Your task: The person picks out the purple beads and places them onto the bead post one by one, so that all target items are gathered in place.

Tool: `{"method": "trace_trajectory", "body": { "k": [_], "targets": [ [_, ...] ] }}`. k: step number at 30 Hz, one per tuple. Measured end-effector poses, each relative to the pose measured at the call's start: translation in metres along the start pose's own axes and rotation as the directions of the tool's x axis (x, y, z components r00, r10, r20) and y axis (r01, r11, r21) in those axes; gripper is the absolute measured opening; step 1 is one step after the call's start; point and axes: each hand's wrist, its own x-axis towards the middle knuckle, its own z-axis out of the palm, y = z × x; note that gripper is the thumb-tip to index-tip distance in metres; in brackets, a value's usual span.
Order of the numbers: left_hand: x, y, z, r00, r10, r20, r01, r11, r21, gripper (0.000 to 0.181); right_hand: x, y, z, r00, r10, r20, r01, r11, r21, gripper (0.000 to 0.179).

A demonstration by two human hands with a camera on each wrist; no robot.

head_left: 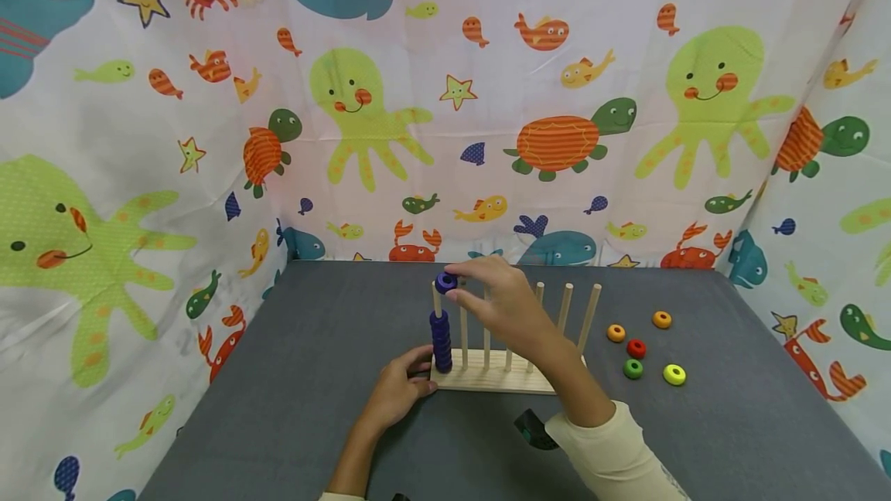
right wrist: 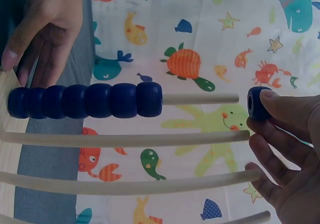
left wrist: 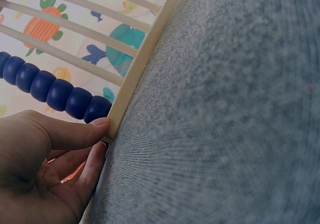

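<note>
A wooden peg rack [head_left: 490, 381] with a row of upright pegs stands on the grey table. Its leftmost peg [right wrist: 200, 99] carries a stack of several dark blue beads [head_left: 441, 342], with the top part of the peg bare. My right hand [head_left: 504, 304] pinches one more blue bead [right wrist: 258, 104] between thumb and index finger, just off the tip of that peg. In the right wrist view the bead's hole faces the peg end, with a small gap between them. Low at the rack's left end, my left hand [left wrist: 55, 154] grips the base's edge with thumb and fingers.
Right of the rack lie loose beads: two orange [head_left: 616, 333], one red [head_left: 636, 348], one green [head_left: 633, 368] and one yellow [head_left: 674, 375]. A curtain [head_left: 418, 138] printed with sea animals hangs behind the table [head_left: 334, 315] and along its sides.
</note>
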Motion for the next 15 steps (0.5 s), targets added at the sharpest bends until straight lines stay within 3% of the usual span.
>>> {"method": "trace_trajectory", "body": {
  "k": [15],
  "targets": [
    [0.001,0.001,0.000,1.000,0.004,0.003,-0.004,1.000,-0.011,0.060,0.009,-0.003,0.012,0.998,0.046,0.037,-0.045,0.999,-0.013,0.037]
  ]
}}
